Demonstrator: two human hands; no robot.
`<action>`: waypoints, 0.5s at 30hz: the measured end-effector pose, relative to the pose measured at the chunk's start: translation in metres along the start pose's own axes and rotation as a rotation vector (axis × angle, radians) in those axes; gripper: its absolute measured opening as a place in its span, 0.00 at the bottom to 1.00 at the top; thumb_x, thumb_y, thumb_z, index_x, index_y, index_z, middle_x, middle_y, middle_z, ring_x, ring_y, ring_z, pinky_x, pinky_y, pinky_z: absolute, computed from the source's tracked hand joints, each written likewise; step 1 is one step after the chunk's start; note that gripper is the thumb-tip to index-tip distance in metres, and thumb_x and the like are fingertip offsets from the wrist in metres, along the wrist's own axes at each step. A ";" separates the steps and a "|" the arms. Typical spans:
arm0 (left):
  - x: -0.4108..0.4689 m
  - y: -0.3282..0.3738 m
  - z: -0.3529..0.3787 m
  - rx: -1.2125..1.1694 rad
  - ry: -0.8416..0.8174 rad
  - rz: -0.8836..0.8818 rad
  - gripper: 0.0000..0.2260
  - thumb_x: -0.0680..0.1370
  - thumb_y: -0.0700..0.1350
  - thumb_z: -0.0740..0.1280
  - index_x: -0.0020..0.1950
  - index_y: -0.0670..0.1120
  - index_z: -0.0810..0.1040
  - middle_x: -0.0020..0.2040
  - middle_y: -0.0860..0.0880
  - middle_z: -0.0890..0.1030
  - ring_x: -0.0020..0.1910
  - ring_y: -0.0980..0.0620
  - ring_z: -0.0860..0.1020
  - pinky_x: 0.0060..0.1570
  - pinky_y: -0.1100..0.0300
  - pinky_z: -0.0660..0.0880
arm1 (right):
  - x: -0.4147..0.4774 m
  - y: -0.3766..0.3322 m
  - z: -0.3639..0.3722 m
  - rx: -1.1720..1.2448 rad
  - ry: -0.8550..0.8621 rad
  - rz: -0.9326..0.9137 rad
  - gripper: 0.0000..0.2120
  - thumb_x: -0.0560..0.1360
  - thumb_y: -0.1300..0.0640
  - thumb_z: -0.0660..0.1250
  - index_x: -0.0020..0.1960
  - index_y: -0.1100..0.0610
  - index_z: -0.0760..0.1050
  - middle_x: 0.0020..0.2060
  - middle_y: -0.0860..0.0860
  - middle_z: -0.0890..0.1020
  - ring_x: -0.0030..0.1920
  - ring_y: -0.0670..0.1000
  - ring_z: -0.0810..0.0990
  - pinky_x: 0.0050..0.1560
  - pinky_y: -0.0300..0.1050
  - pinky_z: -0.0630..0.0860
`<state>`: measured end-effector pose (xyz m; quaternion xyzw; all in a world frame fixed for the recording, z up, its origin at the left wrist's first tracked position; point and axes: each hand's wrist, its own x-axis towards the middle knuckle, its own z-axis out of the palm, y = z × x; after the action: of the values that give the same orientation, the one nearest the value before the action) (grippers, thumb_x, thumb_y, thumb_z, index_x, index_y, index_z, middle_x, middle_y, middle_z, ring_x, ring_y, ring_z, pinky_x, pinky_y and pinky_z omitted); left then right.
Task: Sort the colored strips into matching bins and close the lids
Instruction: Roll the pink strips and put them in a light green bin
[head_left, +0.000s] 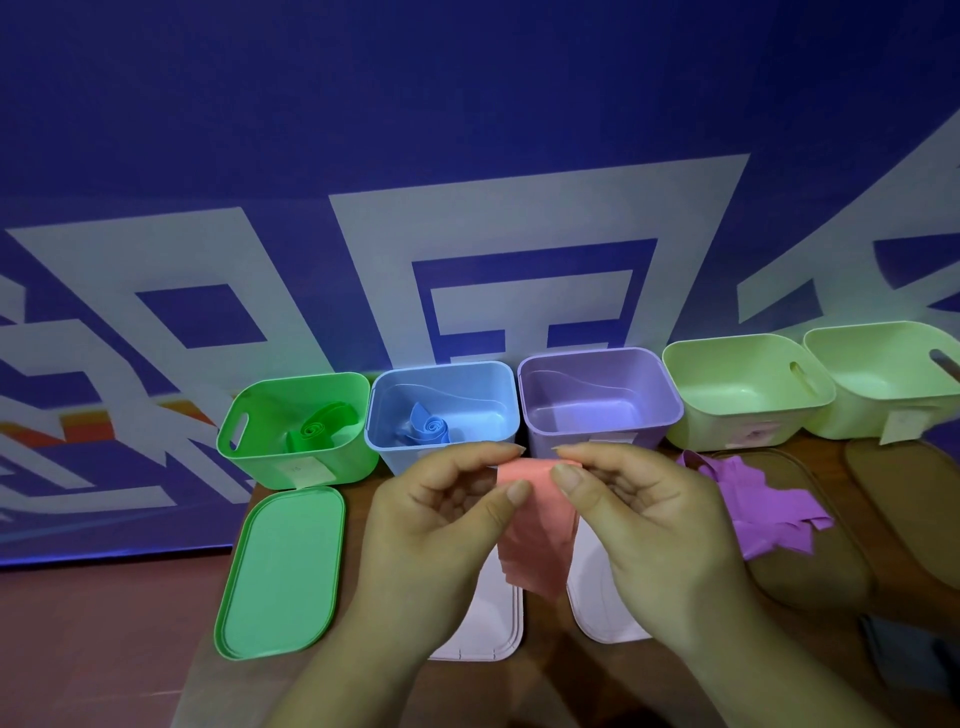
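Observation:
A pink strip (537, 525) hangs between my hands above the table. My left hand (436, 525) pinches its top left edge and my right hand (639, 519) pinches its top right edge. Behind them stand open bins in a row: a green bin (249, 441) holding a rolled green strip (317, 428), a blue bin (384, 431) with a rolled blue strip (428, 428), and a purple bin (540, 426) with nothing in it. Loose purple strips (763, 504) lie to the right.
Two pale yellow-green bins (748, 395) (893, 384) stand at the back right. A green lid (283, 566) lies at the left, two pale lids (493, 623) (597, 597) under my hands, and brownish lids (810, 571) at the right. A blue patterned wall rises behind.

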<state>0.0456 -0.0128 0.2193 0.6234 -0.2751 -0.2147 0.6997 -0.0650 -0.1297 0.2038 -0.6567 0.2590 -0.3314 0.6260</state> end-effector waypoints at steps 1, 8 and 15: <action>0.000 0.000 0.000 0.001 -0.001 0.000 0.11 0.67 0.38 0.75 0.48 0.46 0.86 0.41 0.45 0.86 0.40 0.52 0.82 0.44 0.63 0.78 | 0.000 0.000 0.000 -0.002 0.003 0.003 0.08 0.66 0.49 0.72 0.45 0.43 0.84 0.43 0.43 0.87 0.46 0.44 0.85 0.48 0.33 0.78; 0.000 0.001 0.003 -0.019 0.016 -0.019 0.11 0.67 0.35 0.74 0.48 0.45 0.86 0.40 0.45 0.86 0.39 0.54 0.82 0.42 0.65 0.78 | -0.001 0.000 0.001 0.031 0.016 0.013 0.09 0.67 0.50 0.72 0.47 0.44 0.84 0.43 0.43 0.87 0.47 0.43 0.85 0.48 0.32 0.77; 0.000 0.002 0.008 0.001 0.049 -0.027 0.12 0.72 0.31 0.71 0.51 0.44 0.84 0.43 0.49 0.87 0.42 0.55 0.84 0.43 0.67 0.78 | -0.004 0.002 0.007 -0.023 0.034 -0.018 0.10 0.71 0.50 0.71 0.52 0.46 0.84 0.48 0.43 0.87 0.50 0.45 0.85 0.53 0.41 0.80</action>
<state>0.0408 -0.0187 0.2222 0.6325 -0.2497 -0.2085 0.7029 -0.0627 -0.1223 0.2013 -0.6605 0.2676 -0.3451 0.6108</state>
